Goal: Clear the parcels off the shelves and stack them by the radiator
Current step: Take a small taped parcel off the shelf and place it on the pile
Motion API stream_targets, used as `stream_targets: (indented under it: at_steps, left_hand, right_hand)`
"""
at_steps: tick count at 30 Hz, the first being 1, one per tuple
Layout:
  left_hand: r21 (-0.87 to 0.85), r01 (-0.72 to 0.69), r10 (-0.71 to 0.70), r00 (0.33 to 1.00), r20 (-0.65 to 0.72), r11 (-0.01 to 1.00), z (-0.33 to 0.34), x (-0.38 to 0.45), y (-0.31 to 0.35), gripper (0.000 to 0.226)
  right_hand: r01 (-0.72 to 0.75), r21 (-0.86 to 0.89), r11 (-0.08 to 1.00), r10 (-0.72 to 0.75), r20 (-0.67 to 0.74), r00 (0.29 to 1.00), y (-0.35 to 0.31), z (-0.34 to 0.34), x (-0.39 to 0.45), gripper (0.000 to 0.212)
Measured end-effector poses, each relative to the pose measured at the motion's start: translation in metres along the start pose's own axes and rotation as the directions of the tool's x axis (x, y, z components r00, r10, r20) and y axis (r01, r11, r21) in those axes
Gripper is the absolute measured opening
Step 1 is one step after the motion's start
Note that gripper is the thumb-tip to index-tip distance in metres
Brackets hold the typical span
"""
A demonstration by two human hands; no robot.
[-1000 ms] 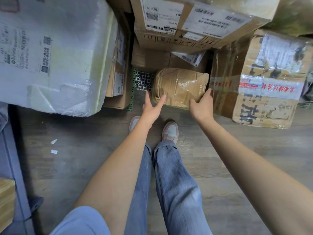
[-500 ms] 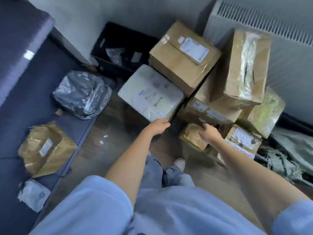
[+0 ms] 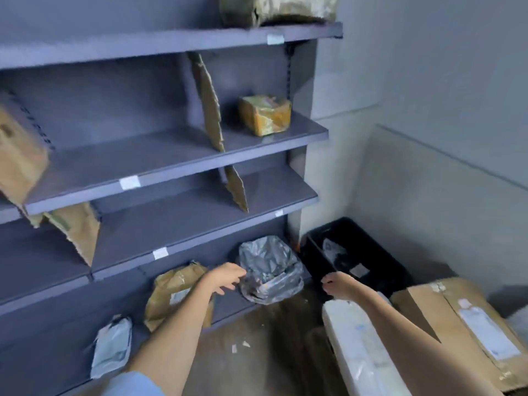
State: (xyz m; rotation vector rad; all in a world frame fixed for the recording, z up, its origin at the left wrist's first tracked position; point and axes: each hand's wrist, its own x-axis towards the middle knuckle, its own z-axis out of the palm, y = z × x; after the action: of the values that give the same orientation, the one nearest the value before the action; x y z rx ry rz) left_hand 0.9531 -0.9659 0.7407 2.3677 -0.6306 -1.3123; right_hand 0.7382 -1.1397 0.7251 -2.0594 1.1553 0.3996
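Black crate [image 3: 337, 247] beside grey bag [image 3: 270, 270], bottom shelf [image 3: 71, 338].

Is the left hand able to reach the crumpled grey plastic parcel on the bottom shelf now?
Probably yes: the left hand hovers open beside the crumpled grey plastic parcel, with nothing between them.

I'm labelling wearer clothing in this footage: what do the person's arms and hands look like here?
Both forearms are bare. The left hand and right hand wear no gloves, rings or watch that I can see. A light blue short sleeve shows on the left arm.
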Motion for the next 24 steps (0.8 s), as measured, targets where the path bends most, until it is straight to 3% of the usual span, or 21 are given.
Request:
stream_targets:
  at_steps: [5,9,14,16,18,21,24]
  left_hand:
    - [-0.124,-0.179,0.16,0.976,-0.148,0.976,-0.107,-0.011,0.007,0.018]
    - [-0.127,-0.374,0.323,0.896,-0.304,0.919,-0.168,-0.017,0.059,0.035]
    - [-0.106,-0.542,0.487,0.811,-0.324,0.833,-0.191,-0.019,0.144,0.039]
    - [-0.076,-0.613,0.565,0.764,-0.312,0.786,-0.191,-0.022,0.18,0.041]
    - [-0.023,-0.731,0.698,0.66,-0.279,0.682,-0.195,-0.03,0.219,0.039]
    - [0.07,-0.884,0.835,0.406,-0.372,0.461,-0.216,-0.052,0.278,0.034]
    - [0.283,-0.904,0.809,0.105,-0.579,0.32,-0.252,-0.071,0.325,0.037]
  right_hand:
    - [0.193,-0.023,0.981,-0.194,-0.203,0.96,-0.103,-0.034,0.037,0.033]
    - [0.265,0.046,0.963,-0.231,-0.369,0.9,-0.159,-0.087,0.062,0.028]
    - [0.449,0.139,0.883,-0.312,-0.541,0.781,-0.208,-0.167,0.078,0.042]
    - [0.588,0.151,0.795,-0.381,-0.631,0.676,-0.225,-0.196,0.077,0.036]
    - [0.745,0.148,0.651,-0.405,-0.762,0.506,-0.241,-0.228,0.073,0.026]
    - [0.861,0.086,0.502,-0.339,-0.896,0.287,-0.261,-0.291,0.065,0.022]
    - [0.881,0.047,0.471,-0.281,-0.938,0.201,-0.272,-0.359,0.068,0.035]
